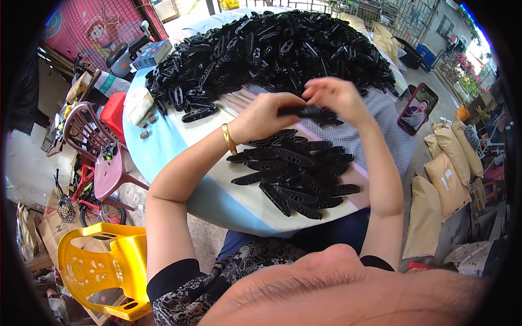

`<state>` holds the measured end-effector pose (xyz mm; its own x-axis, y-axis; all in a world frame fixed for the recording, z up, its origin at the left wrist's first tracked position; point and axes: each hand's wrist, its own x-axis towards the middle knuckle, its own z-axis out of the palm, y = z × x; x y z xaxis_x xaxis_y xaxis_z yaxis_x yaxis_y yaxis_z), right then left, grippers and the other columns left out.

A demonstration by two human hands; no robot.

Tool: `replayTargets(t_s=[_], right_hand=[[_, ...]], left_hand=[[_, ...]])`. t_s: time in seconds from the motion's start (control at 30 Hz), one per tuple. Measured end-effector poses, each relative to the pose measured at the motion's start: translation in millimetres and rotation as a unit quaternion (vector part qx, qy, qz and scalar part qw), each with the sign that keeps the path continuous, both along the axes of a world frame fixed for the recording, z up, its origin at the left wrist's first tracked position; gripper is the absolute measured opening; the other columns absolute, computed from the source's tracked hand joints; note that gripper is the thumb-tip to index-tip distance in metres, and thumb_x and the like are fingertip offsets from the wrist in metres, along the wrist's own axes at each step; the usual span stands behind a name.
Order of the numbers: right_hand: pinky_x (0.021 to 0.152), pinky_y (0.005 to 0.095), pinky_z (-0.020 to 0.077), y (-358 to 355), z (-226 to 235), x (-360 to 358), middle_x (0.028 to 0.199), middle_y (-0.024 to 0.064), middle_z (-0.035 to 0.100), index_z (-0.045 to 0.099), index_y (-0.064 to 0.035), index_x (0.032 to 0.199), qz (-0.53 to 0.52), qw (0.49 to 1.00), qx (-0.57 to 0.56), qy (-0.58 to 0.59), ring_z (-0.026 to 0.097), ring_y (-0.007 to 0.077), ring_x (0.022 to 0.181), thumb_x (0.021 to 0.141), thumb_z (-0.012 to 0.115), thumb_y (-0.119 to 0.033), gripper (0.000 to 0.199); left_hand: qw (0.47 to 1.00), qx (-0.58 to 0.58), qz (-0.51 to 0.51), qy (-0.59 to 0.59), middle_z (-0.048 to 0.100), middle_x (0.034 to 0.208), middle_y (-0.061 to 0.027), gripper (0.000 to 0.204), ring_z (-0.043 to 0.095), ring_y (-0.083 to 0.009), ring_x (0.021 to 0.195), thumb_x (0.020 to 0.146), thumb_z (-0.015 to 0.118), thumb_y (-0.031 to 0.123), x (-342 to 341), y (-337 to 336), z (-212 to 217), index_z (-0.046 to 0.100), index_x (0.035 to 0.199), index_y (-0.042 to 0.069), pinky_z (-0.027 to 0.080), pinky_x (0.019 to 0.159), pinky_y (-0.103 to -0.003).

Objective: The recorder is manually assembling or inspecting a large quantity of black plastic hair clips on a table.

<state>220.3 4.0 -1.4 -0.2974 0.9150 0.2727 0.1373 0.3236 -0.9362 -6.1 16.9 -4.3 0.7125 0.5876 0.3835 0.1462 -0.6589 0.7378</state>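
The left hand (267,114) pinches a dark plastic piece (300,111) between the near pile (296,171) and the far heap (272,49); whether the blurred right hand (342,100) grips it, I cannot tell. It looks light, stiff and slick, probably best held by its long edges.

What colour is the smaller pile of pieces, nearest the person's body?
The smaller pile is black; it shows best in the head view.
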Motion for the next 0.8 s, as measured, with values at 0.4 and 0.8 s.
replayTargets(t_s=[0.4,0.8], right_hand=[[0.07,0.0362,0.0508,59,-58,33,0.088,0.0111,0.067,0.064,-0.0051,0.105,-0.409,0.84,0.191,-0.302,0.064,0.0284,0.076,0.075,0.07,-0.028,0.039],[0.067,0.0352,0.0498,26,-23,1,0.087,0.0078,0.064,0.064,-0.0059,0.095,-0.319,0.803,0.424,-0.271,0.06,0.025,0.078,0.074,0.063,-0.009,0.021]], left_hand=[[0.968,-0.01,-0.236,0.085,0.061,0.11,-0.0167,0.042,0.057,-0.0283,0.105,0.085,0.063,0.029,13,-20,1,0.059,0.113,-0.001,0.043,0.091,-0.037],[0.9,-0.401,0.056,-0.16,0.061,0.106,-0.0137,0.04,0.063,-0.0185,0.089,0.093,0.054,0.023,16,31,-19,0.048,0.123,-0.002,0.052,0.083,-0.031]])
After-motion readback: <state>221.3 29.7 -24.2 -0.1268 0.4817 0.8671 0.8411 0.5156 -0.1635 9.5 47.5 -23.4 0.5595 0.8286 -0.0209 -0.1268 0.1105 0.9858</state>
